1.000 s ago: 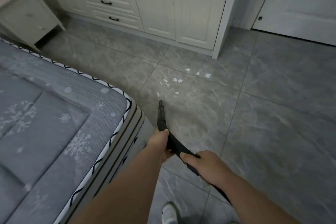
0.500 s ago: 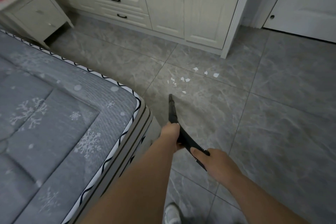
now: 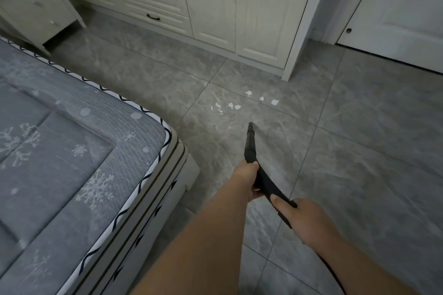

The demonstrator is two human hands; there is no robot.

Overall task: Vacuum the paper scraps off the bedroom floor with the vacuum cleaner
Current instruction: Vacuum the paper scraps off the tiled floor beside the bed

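Several small white paper scraps (image 3: 237,106) lie scattered on the grey tiled floor (image 3: 359,163), in front of the wardrobe. The black vacuum nozzle (image 3: 250,139) points at them, its tip a short way before the nearest scrap. My left hand (image 3: 247,176) grips the tube at the front. My right hand (image 3: 302,219) holds the ribbed black handle behind it, thumb lying along the top. A thin black hose or cord (image 3: 333,275) trails back past my right forearm.
A bed with a grey snowflake mattress (image 3: 72,163) fills the left side, its corner close to my left arm. A cream wardrobe with drawers (image 3: 215,7) stands ahead, a bedside cabinet (image 3: 36,7) at far left, a white door (image 3: 395,7) at right.
The nozzle and both hands have shifted right and forward. The scrap that lay nearest the tip and another close to it are no longer on the floor.
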